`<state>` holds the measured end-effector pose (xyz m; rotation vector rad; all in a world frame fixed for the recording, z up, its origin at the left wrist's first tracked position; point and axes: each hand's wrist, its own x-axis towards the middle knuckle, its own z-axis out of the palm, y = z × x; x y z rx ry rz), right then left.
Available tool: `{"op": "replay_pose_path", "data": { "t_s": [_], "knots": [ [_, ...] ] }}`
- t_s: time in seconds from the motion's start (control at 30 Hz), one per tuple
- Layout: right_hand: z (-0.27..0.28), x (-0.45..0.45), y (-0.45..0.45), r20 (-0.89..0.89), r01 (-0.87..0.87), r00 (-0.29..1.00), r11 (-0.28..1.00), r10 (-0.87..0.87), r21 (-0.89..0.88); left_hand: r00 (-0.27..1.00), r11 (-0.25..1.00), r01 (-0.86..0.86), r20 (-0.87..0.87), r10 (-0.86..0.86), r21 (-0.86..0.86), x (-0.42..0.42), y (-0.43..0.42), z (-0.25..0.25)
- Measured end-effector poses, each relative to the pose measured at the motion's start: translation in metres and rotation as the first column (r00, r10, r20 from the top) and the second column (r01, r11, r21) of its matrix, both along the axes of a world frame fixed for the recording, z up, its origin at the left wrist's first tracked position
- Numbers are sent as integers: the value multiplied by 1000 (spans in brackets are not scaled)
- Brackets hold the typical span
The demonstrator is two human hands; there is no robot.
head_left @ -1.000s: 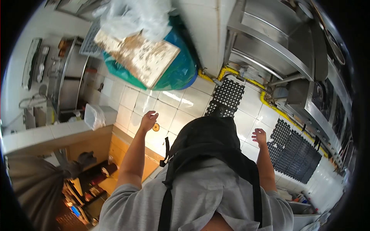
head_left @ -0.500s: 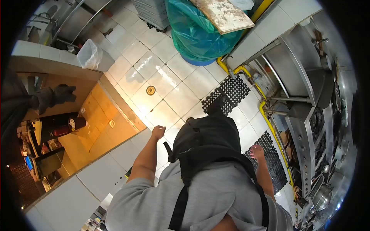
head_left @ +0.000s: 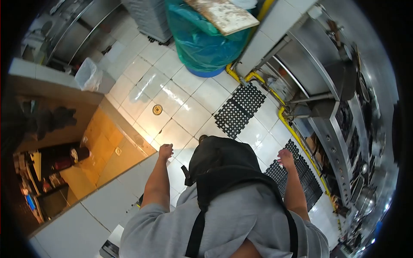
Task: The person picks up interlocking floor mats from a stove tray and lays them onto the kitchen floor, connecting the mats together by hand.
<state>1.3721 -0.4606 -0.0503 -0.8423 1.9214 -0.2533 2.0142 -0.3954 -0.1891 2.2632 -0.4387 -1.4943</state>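
My left hand (head_left: 166,151) hangs at my left side above the white tiled floor (head_left: 180,115), its fingers curled in and nothing visible in them. On the other side, my right hand (head_left: 285,158) is held out beside my hip with its fingers apart and loosely bent. It holds nothing and shows against the edge of a black rubber mat (head_left: 301,176). Between my hands is the black apron (head_left: 223,163) I wear over a grey shirt. Neither hand touches any object that I can see.
A bin lined with a green bag (head_left: 202,47) stands ahead with a worn board (head_left: 228,17) on top. Stoves (head_left: 331,150) and a yellow pipe (head_left: 297,146) run along the right. Another perforated mat (head_left: 240,109), a floor drain (head_left: 157,109) and a white-lined bin (head_left: 89,75) lie ahead.
The view has shifted forward and turned a little, so the bin and drain sit further left. My foot no longer shows on the far mat. Both arms stay lowered at my sides.
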Motion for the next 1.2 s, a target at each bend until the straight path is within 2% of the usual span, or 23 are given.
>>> {"op": "replay_pose_path", "data": {
  "t_s": [0.13, 0.2, 0.27, 0.33, 0.4, 0.47, 0.57, 0.7, 0.77, 0.8, 0.87, 0.97, 1.07, 1.13, 1.2],
  "knots": [
    [-3, -8, 24, -11, 11, 1000, 995, -12, -100, 991, 989, 133, -33, -132, 57, -19, -24, 4],
    [-13, -24, 52, 28, 100, 995, 989, -97, -110, 973, 968, 232, -3, -232, 92, -34, -39, 12],
    [-31, -47, 86, 87, 196, 978, 980, -191, -42, 952, 945, 300, 28, -305, 130, -55, -61, 16],
    [-42, -63, 129, 49, 211, 976, 977, -210, -18, 914, 908, 401, 20, -406, 117, -72, -82, 20],
    [-71, -88, 183, 48, 465, 877, 870, -477, 162, 899, 898, 425, 63, -434, 114, -106, -109, 42],
    [-74, -104, 229, -15, 536, 832, 796, -555, 283, 891, 892, 451, 75, -448, -32, -136, -134, 50],
    [-84, -128, 291, 13, 635, 723, 672, -691, 381, 847, 846, 531, 86, -525, -59, -201, -172, 67],
    [-94, -146, 323, 5, 729, 640, 609, -769, 314, 764, 750, 644, 79, -640, -154, -289, -199, 84],
    [-98, -157, 322, 66, 742, 625, 618, -778, 259, 707, 683, 701, 68, -704, -207, -325, -201, 86],
    [-102, -162, 321, 70, 758, 605, 601, -793, 255, 688, 663, 718, 71, -722, -211, -341, -203, 85],
    [-111, -165, 317, 162, 785, 578, 599, -800, 158, 570, 551, 816, 91, -816, -174, -364, -205, 83],
    [-103, -156, 305, 176, 831, 533, 551, -828, 77, 470, 454, 880, 127, -874, -139, -382, -214, 79],
    [-99, -142, 307, 220, 839, 497, 529, -839, 126, 390, 379, 920, 163, -906, -95, -394, -228, 73],
    [-117, -130, 324, 199, 864, 456, 485, -868, 138, 432, 425, 902, 140, -891, -77, -400, -236, 74],
    [-122, -122, 343, 153, 865, 376, 405, -914, 296, 472, 457, 878, 93, -877, -142, -399, -245, 76]
  ]
}}
